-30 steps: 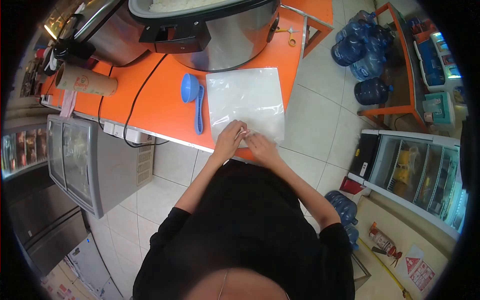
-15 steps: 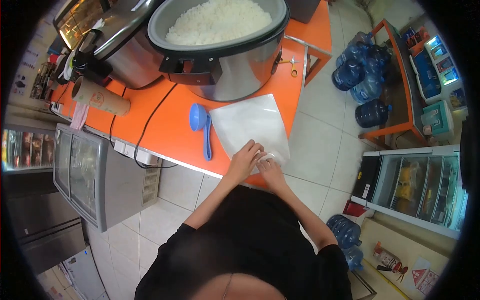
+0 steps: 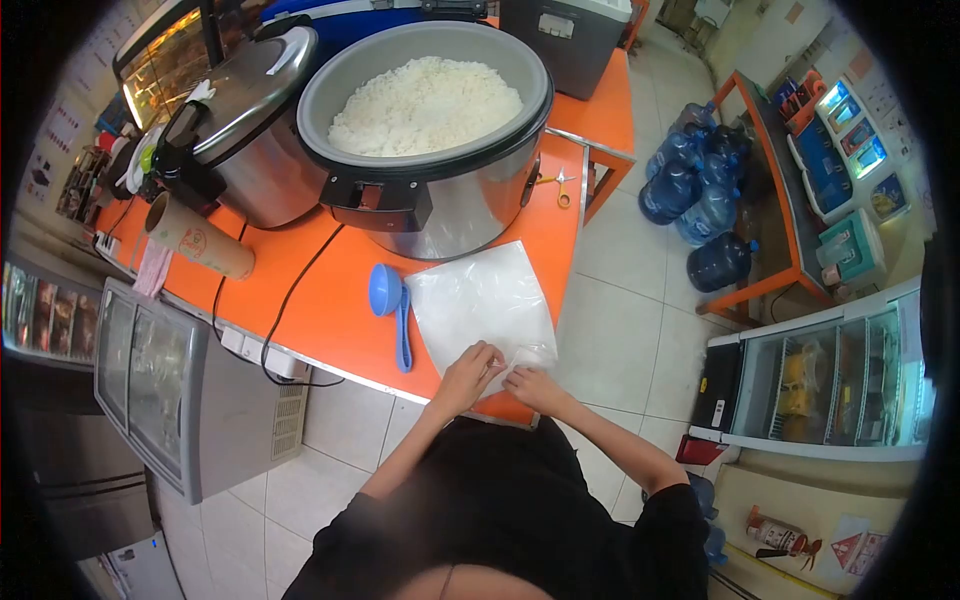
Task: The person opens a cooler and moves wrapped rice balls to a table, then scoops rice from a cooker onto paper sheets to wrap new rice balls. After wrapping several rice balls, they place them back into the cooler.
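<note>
A stack-like white sheet (image 3: 482, 295), shiny like wax paper or plastic, lies on the orange table (image 3: 330, 335) near its front corner. At its near edge my left hand (image 3: 468, 377) has bent fingers pinching the sheet's edge. Close beside it, my right hand (image 3: 535, 391) also pinches at that edge with curled fingers. A crinkled, see-through fold rises just above the right fingers. Left of the sheet lies a blue scoop (image 3: 385, 290), its handle pointing toward me. Behind the sheet stands a large rice cooker (image 3: 450, 205), lidless, full of white rice (image 3: 425, 108).
A second, lidded cooker (image 3: 260, 170) stands at the left, with a cardboard roll (image 3: 205, 245) before it. Yellow scissors (image 3: 562, 188) lie by the table's right edge. A black cord (image 3: 300, 270) crosses the tabletop. Water jugs (image 3: 715, 265) stand on the floor to the right.
The view has shifted, so the table and cooker sit lower in it. My two hands have drawn slightly apart at the sheet's near edge.
</note>
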`<state>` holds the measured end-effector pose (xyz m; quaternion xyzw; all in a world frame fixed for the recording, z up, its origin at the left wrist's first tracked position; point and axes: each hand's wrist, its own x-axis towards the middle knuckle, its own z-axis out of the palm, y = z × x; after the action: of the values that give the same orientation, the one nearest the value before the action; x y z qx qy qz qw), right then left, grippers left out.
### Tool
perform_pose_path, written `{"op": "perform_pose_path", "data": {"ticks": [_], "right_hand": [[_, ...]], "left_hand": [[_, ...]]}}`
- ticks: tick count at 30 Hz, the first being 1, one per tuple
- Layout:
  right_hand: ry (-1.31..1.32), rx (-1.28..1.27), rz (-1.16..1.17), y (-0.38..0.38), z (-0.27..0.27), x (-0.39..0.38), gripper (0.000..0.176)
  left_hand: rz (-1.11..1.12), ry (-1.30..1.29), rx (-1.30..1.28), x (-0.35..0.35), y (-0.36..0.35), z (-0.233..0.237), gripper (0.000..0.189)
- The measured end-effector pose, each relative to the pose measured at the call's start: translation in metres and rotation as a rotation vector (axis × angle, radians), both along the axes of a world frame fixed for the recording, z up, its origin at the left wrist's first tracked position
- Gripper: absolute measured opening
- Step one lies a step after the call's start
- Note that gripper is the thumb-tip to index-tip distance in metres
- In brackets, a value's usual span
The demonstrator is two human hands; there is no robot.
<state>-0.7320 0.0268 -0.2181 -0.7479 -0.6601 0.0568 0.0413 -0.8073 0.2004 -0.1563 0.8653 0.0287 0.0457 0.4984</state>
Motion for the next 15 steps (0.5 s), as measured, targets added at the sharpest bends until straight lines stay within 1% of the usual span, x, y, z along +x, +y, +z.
{"op": "perform_pose_path", "data": {"ticks": [11, 13, 15], "right_hand": [[-0.034, 0.091, 0.034, -0.0016, -0.006, 0.0001, 0.016], [-0.006, 0.127, 0.043, -0.0033, -0.0073, -0.0003, 0.016], [0.004, 0.145, 0.101, -0.0058, -0.0064, 0.0019, 0.016]], "left_hand": [[-0.039, 0.018, 0.042, -0.0042, 0.0012, -0.0056, 0.014], [0.01, 0.008, 0.026, -0.0053, -0.0009, -0.0047, 0.014], [0.029, -0.016, 0.018, -0.0073, 0.0006, -0.0089, 0.014]]}}
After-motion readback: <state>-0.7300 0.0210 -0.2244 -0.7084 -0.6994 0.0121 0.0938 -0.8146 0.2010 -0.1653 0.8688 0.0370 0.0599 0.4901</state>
